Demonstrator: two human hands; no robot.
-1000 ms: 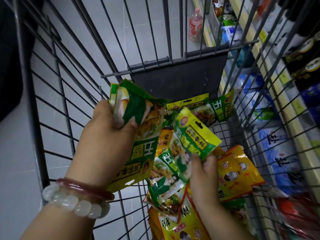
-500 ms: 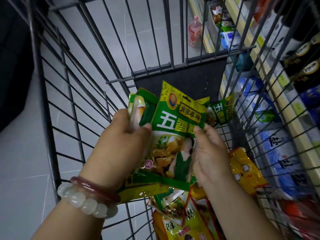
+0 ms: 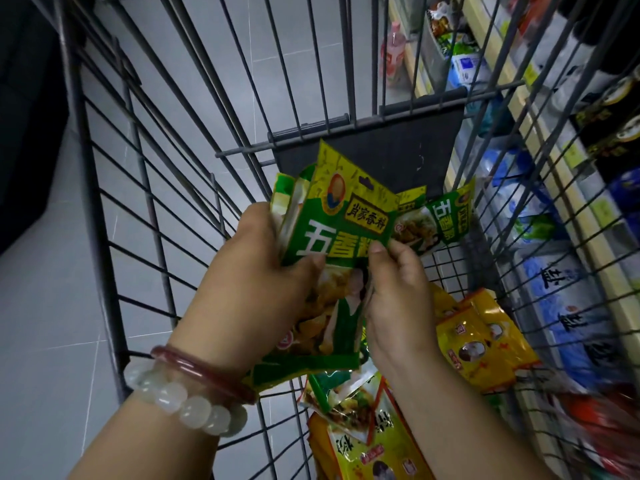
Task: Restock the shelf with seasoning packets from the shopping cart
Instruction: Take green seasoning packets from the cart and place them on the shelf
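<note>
Over the wire shopping cart [image 3: 114, 237], both hands hold a small stack of green seasoning packets [image 3: 349, 216]. My left hand [image 3: 256, 289] grips the stack from the left, thumb across the front. My right hand [image 3: 398, 292] pinches the right edge of the front packet. More packets lie in the cart below: a green one [image 3: 440, 220] at the far end, yellow ones [image 3: 481, 341] to the right and a green and yellow pile [image 3: 360, 431] near me. The shelf [image 3: 540, 188] runs along the right, seen through the cart's wires.
Blue and white bags [image 3: 561, 306] fill the lower shelf beside the cart; dark bottles [image 3: 613, 109] stand higher up. A pink bottle [image 3: 393, 51] sits on the grey tiled floor [image 3: 52, 306] ahead. A black flap [image 3: 388, 154] hangs at the cart's far end.
My right hand lifted a green packet from the cart's pile and laid it on the stack in my left hand. Both hands rose slightly and now hold the stack together.
</note>
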